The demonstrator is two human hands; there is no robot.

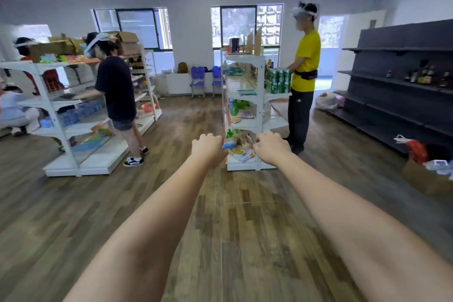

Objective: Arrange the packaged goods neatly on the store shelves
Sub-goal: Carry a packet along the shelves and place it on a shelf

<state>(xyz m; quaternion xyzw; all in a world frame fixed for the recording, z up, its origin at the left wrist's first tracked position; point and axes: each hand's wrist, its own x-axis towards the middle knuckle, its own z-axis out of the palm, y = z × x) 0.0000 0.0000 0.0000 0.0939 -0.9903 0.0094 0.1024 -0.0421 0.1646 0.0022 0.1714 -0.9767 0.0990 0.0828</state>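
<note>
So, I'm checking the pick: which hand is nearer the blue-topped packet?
Left. The left hand is right at the blue-topped packet, apparently gripping its left edge. The right hand is off to the packet's right, clearly apart.

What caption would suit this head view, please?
Both hands, left hand and right hand, hold packaged goods at a white shelf unit.

- The floor [171,203] is wood-look plank, matt brown with visible grain.
- The white shelf unit [245,86] looks like painted metal, smooth and slightly glossy.
- The dark shelving [392,56] has a matt finish.
- The packets [241,152] on the lowest shelf are shiny plastic.
- The cardboard box [426,181] is dull brown.
</note>
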